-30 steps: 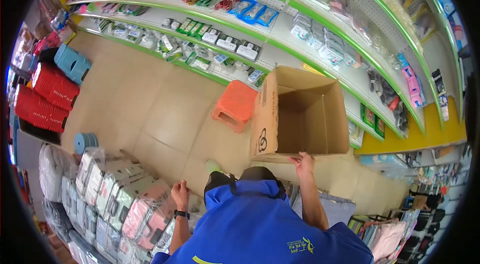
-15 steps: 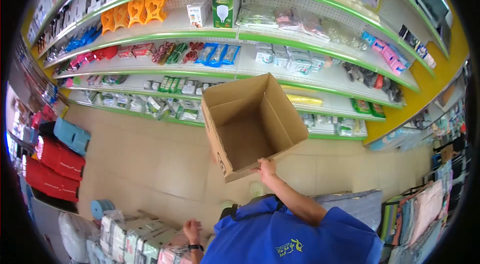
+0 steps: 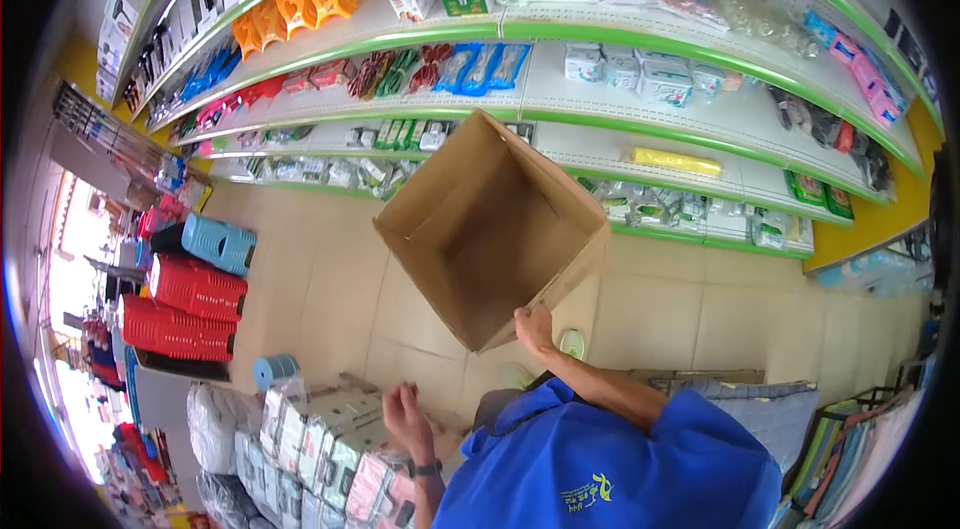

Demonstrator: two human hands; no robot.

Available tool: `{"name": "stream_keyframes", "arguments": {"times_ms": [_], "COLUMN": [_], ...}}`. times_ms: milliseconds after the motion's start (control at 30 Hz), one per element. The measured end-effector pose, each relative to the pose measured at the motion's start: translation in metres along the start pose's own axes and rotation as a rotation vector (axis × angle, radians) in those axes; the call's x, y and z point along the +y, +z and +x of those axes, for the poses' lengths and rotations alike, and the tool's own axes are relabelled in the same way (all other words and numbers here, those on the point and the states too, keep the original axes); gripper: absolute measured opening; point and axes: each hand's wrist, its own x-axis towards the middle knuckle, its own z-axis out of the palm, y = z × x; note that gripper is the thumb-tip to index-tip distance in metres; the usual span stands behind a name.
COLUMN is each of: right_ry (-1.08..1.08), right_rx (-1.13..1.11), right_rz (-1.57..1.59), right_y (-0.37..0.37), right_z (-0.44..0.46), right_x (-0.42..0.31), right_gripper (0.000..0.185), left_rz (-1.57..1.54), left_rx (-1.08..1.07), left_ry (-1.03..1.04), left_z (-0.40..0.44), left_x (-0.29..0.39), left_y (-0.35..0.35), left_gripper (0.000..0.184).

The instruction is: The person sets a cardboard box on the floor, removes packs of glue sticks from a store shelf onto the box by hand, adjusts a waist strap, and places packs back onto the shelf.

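Note:
My right hand (image 3: 535,329) is closed on the near rim of a brown cardboard box (image 3: 440,194). The box hangs in front of me, tilted, with its open top towards me; its inside looks bare. My left hand (image 3: 407,419) is lower and to the left, apart from the box, its fingers loosely curled with nothing in them. It is nearest to a pile of plastic-wrapped packages (image 3: 325,444) on that side.
Long shelves (image 3: 600,29) of small goods cross the far side, with a yellow roll (image 3: 675,162) low down. Red baskets (image 3: 180,322) and a blue basket (image 3: 218,244) stand at the left, near a blue spool (image 3: 275,370). Grey quilted padding (image 3: 745,429) lies right of me.
The box has turned and shifted slightly left and up, still held by my right hand. My left hand has risen a little. The view has swung left, showing more of the bright left side.

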Motion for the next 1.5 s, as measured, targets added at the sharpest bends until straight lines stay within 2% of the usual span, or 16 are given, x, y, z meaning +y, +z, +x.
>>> {"name": "stream_keyframes", "arguments": {"times_ms": [100, 233, 367, 400, 533, 633, 667, 767, 800, 867, 900, 967, 1133, 1233, 1333, 1500], "right_ry": [-0.069, -0.039, -0.278, -0.502, -0.325, -0.183, -0.391, -0.377, -0.418, -0.248, 0.117, -0.021, 0.044, 0.244, 0.794, 0.739], "right_rx": [-0.042, -0.06, -0.111, -0.153, -0.243, -0.685, -0.5, -0.807, -0.698, -0.488, -0.485, -0.367, -0.289, 0.293, 0.202, 0.286], "right_rz": [-0.158, -0.091, -0.166, -0.286, -0.235, -0.338, -0.078, -0.213, -0.288, -0.369, -0.521, -0.558, -0.724, -0.442, 0.013, 0.345], "right_y": [0.004, -0.002, 0.014, 0.022, 0.059, 0.043, 0.044, 0.038, 0.029, 0.004, -0.029, -0.071, -0.2, -0.228, -0.254, -0.246], "right_z": [-0.017, -0.043, -0.059, -0.064, -0.085, -0.089, -0.096, -0.076, -0.069, -0.058, -0.055, -0.048, -0.06, -0.104, -0.144, -0.226], "right_x": [0.012, -0.027, -0.013, -0.001, 0.003, -0.034, -0.03, 0.011, 0.029, 0.087, 0.057, 0.114, 0.287, 0.262, 0.245, 0.304], "right_gripper": [0.025, 0.023, 0.019, 0.021, 0.025, 0.048, 0.053, 0.045, 0.038, 0.033, 0.029, 0.028, 0.015, 0.018, 0.021, 0.034], "left_rz": [-0.051, -0.153, -0.359, -0.428, -0.301, -0.323, -0.357, -0.353, -0.307, -0.423, -0.443, -0.494, -0.531, -0.517, -0.5, -0.376], "left_rx": [-0.217, -0.695, -0.751, -0.765, -0.696, -0.595, -0.559, -0.545, -0.49, -0.525, -0.553, -0.59, -0.825, -0.945, -1.049, -1.182], "left_ry": [0.01, -0.21, -0.541, -0.561, -0.43, -0.409, -0.399, -0.449, -0.479, -0.426, -0.424, -0.424, -0.462, -0.476, -0.548, -0.534], "left_z": [0.05, 0.122, 0.161, 0.165, 0.17, 0.179, 0.182, 0.192, 0.195, 0.187, 0.189, 0.191, 0.204, 0.225, 0.256, 0.312], "left_x": [0.106, 0.129, 0.115, 0.115, 0.095, 0.096, 0.097, 0.098, 0.092, 0.096, 0.091, 0.079, 0.071, 0.047, 0.017, -0.059], "left_y": [0.085, 0.202, 0.283, 0.291, 0.289, 0.24, 0.209, 0.12, 0.09, 0.049, 0.037, 0.017, 0.031, 0.05, 0.08, 0.135], "left_gripper": [0.027, 0.075, 0.1, 0.077, 0.023, 0.012, 0.013, 0.014, 0.02, 0.031, 0.033, 0.038, 0.038, 0.039, 0.035, 0.034]}}
